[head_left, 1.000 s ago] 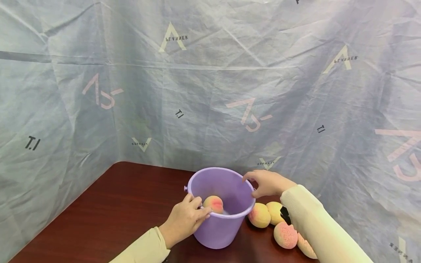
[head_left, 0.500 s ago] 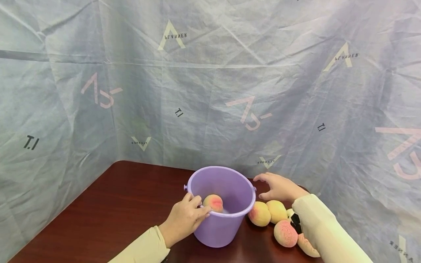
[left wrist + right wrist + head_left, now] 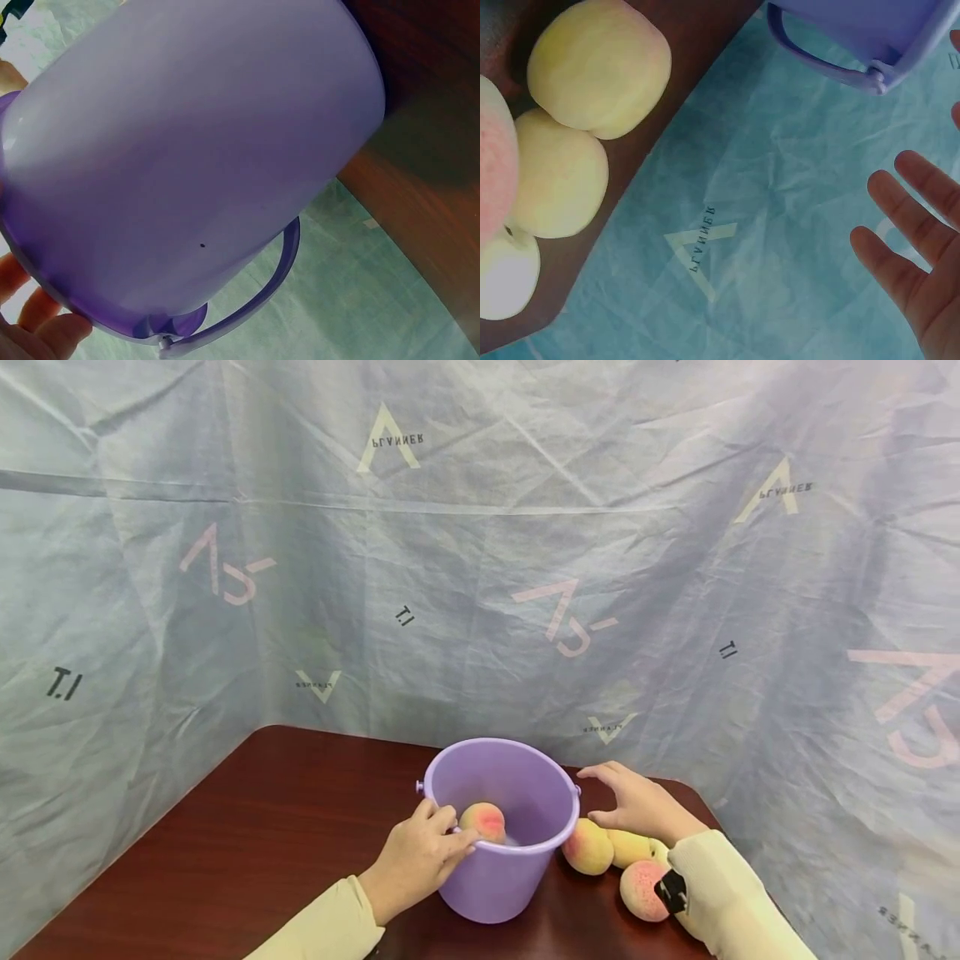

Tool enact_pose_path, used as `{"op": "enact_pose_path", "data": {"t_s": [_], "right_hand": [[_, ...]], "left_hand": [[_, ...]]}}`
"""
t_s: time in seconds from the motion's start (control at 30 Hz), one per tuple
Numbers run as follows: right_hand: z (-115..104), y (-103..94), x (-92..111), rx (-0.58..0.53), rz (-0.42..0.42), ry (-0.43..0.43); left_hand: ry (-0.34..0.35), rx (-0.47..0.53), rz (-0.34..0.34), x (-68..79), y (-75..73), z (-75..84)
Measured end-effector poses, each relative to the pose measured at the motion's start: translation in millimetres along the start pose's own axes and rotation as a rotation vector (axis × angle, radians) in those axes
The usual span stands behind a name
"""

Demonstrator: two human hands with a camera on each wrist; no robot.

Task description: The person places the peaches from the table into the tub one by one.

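Note:
A purple bucket [image 3: 495,885] stands on the table, one peach [image 3: 483,821] visible inside it. My left hand [image 3: 416,860] grips the near left part of its rim, thumb and fingers on either side. In the left wrist view the bucket's wall [image 3: 195,150] fills most of the picture, with its handle [image 3: 262,296] hanging behind. To the right of the bucket, my right hand [image 3: 645,806] is spread in the air over several peaches, holding nothing. A yellow peach [image 3: 587,846] lies right beside the bucket, and a pinker peach [image 3: 643,889] is nearer the front, partly behind a black wrist device.
The dark red wooden table [image 3: 300,827] has its back edge close to a grey printed cloth [image 3: 465,568] hanging all round. From the right wrist, yellow peaches [image 3: 600,67] lie clustered near the table's edge.
My right hand has left the bucket's right rim and moved right and slightly down, over the peaches. My left hand stays on the rim.

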State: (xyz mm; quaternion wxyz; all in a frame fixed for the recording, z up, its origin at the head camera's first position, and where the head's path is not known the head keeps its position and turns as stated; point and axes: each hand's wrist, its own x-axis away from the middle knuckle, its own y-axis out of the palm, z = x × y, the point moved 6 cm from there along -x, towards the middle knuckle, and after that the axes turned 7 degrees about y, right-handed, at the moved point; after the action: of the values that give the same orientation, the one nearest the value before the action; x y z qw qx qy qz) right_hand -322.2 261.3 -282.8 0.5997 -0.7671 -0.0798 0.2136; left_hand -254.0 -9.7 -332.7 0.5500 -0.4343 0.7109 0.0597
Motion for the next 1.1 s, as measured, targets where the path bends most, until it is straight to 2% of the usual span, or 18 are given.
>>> {"op": "enact_pose_path", "data": {"t_s": [0.23,0.47,0.7,0.93,1.1], "right_hand": [[19,8.5,18,-0.04,0.023,0.083],[32,25.7,33,-0.041,0.065,0.057],[35,37.8,38,-0.06,0.088,0.072],[30,49.8,37,-0.078,0.151,-0.031],[27,61.6,33,-0.091,0.149,-0.033]], "left_hand": [[0.008,0.016,0.012,-2.3,-0.7,-0.2],[-0.001,0.001,0.007,-1.5,-1.0,-0.4],[-0.006,0.0,0.017,-0.4,-1.6,-0.6],[-0.006,-0.008,0.014,0.0,-3.3,-0.9],[-0.004,0.0,0.006,-0.5,-3.2,-0.3]]}}
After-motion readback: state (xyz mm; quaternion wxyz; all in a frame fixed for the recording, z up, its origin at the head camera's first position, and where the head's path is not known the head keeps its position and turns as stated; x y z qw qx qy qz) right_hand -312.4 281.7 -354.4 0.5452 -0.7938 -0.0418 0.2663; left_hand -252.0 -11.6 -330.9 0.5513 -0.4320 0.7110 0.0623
